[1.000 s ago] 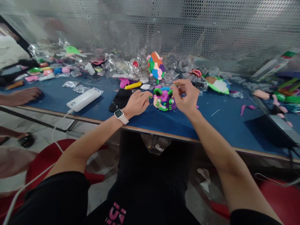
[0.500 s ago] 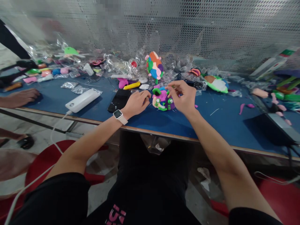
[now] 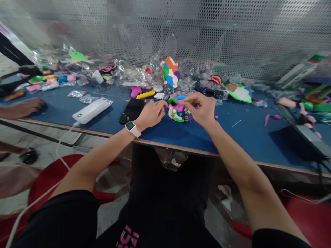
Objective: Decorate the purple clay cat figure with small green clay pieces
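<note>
A multicoloured clay figure [image 3: 178, 112], purple with green, blue and cream pieces, sits on the blue table between my hands. My right hand [image 3: 201, 107] is at its upper right side, thumb and fingertips pinched together; whatever lies between them is too small to make out. To the left of the figure rests my left hand [image 3: 152, 113], its fingers curled in and their tips partly hidden. Behind the figure stands a round clay ball [image 3: 171, 73] patched in many colours on a green stem.
A black phone-like item [image 3: 131, 111] lies by my left wrist, beside a white power bank [image 3: 91, 111] with a cable. Another person's hand [image 3: 27, 107] rests at far left. Plastic wrappers [image 3: 129, 73] and clay pieces line the back. A dark device [image 3: 303, 141] stands right.
My right hand has shifted slightly down and left, its pinched fingertips now closer over the figure's top. My left hand has hardly moved.
</note>
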### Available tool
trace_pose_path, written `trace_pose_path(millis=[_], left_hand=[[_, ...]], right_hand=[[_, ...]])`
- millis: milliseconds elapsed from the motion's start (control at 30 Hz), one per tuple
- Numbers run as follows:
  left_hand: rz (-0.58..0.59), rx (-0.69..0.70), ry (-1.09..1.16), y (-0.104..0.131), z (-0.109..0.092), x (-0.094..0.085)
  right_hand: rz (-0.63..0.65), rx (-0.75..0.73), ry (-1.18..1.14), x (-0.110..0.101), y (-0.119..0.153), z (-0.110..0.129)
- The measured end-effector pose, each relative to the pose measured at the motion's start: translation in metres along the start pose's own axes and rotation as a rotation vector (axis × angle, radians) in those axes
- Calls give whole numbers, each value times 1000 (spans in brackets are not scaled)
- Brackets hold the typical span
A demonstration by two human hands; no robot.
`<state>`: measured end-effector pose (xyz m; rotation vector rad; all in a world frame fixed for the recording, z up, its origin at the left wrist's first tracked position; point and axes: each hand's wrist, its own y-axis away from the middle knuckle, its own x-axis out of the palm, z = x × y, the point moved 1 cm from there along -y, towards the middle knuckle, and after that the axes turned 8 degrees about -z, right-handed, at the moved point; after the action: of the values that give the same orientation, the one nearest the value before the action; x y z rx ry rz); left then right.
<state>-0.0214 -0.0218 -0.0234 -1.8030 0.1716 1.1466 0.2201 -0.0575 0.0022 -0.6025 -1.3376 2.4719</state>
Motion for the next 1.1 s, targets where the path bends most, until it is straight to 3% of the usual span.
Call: trace_pose_path(millis=[133, 433, 767, 1100], left_hand=[[4, 0, 5, 0, -1, 0], [4, 17, -6, 0, -1, -1], [75, -30, -17, -2, -4, -4], [66, -22, -6, -1, -3, -4]], right_hand=[[3, -106, 32, -1, -3, 5], [26, 5, 1, 1, 1, -1], [4, -130, 15, -1, -3, 4], [57, -155, 64, 1, -1, 0]])
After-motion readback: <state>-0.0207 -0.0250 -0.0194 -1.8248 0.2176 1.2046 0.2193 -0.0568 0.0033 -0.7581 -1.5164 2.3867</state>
